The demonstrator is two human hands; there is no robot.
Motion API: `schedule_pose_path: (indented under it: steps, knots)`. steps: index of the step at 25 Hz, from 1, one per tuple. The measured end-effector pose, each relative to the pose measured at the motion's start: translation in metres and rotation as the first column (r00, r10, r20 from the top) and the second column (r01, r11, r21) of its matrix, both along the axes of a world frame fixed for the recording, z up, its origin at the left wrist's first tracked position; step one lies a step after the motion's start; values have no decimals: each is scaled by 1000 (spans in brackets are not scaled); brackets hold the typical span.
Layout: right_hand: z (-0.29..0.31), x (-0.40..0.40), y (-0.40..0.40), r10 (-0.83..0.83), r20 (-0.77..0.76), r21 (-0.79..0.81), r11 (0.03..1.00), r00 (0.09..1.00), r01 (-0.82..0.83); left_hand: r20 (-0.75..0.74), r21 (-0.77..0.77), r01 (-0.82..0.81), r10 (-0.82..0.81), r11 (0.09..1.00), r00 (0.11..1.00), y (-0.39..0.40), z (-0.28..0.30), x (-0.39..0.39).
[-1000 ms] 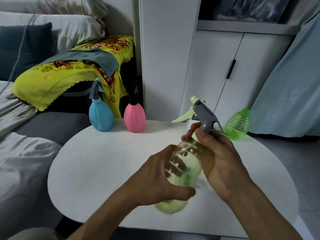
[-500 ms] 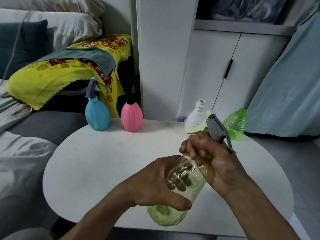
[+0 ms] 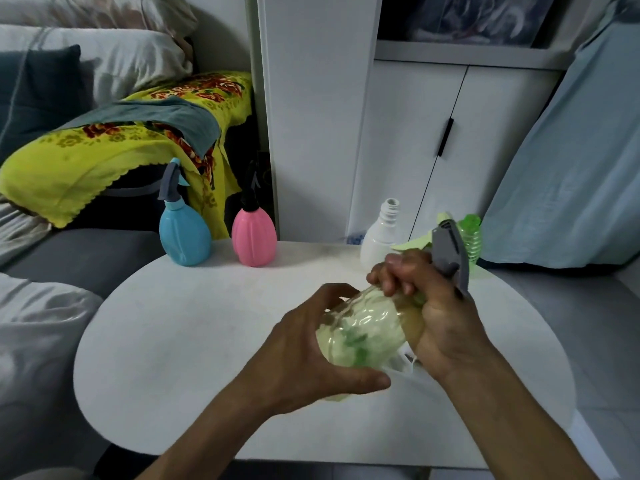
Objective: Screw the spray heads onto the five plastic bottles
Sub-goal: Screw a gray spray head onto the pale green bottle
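A clear yellowish bottle [image 3: 367, 330] lies tilted above the round white table [image 3: 180, 341]. My left hand [image 3: 311, 355] grips its body from below. My right hand [image 3: 429, 306] is closed around its neck, where a grey and light-green spray head [image 3: 448, 251] sits, pointing up and to the right. At the table's back edge stand a blue bottle [image 3: 185, 233] and a pink bottle [image 3: 254, 239], each with a dark spray head on. Behind my right hand stands a white bottle [image 3: 381, 230] with a bare open neck, next to a green ribbed bottle [image 3: 471, 233], partly hidden.
A grey sofa [image 3: 69, 258] with pillows and a yellow flowered cloth [image 3: 114, 147] lies left of the table. White cabinet doors [image 3: 415, 140] stand behind it, and a pale blue curtain [image 3: 571, 150] hangs at the right.
The spray head has turned in my right hand, its nozzle swinging from left to up and right. The bottle has tilted lower, uncovering the white bottle behind it.
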State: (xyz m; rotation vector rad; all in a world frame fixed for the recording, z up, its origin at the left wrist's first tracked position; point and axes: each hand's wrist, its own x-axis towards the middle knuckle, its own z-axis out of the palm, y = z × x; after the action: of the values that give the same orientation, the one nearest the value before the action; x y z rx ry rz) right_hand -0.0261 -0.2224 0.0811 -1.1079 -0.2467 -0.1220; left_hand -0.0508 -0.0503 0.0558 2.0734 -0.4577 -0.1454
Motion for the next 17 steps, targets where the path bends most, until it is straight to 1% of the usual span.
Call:
schedule_pose_path:
  steps: [2, 3, 6, 8, 11, 15, 17]
  knots:
    - [2, 2, -5, 91, -18, 35, 995, 996, -91, -95, -59, 101, -106, 993, 990, 1, 0, 4]
    - [3, 3, -5, 98, -42, 35, 995, 994, -97, -114, -73, 132, -139, 989, 984, 1, 0, 3]
    - [1, 4, 0, -43, -119, 31, 998, 992, 47, -39, -54, 62, -64, 997, 997, -5, -4, 0]
    - [2, 4, 3, -114, -131, 32, 992, 985, 119, -4, -54, 29, -29, 998, 1000, -9, -7, -2]
    - [6, 3, 4, -137, -120, -2, 990, 983, 138, 14, -62, 14, -13, 998, 1000, -9, -9, -4]
    - [6, 2, 4, -154, -166, -46, 988, 974, 148, 30, -70, -14, 16, 997, 999, -11, -13, -6]
    - [6, 3, 3, -153, -155, -70, 987, 976, 144, 44, -65, -28, 31, 997, 999, -13, -14, -5]
